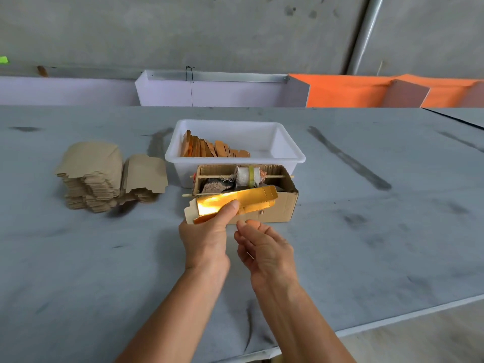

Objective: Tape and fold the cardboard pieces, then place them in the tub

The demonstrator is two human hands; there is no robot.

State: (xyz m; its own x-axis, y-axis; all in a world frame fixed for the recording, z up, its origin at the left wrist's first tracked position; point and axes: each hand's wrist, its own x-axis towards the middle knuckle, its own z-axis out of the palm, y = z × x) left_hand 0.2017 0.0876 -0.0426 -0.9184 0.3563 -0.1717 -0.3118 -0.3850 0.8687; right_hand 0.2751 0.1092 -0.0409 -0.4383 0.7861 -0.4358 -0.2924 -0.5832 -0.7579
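So left hand (pixel 207 231) pinches the gold cardboard piece (pixel 233 203) over the tape box (pixel 277 205) | right hand (pixel 262 247) loose, holding nothing | tub (pixel 288 142) at 12 | blank stack (pixel 99 179) at 10

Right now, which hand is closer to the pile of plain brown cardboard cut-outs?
The left hand. It grips the shiny gold cardboard piece, with the pile of plain brown cardboard cut-outs off to its left. The right hand sits farther right, fingers relaxed.

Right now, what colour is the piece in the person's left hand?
Shiny gold on the face of the cardboard piece that the left hand holds, seen in the head view.
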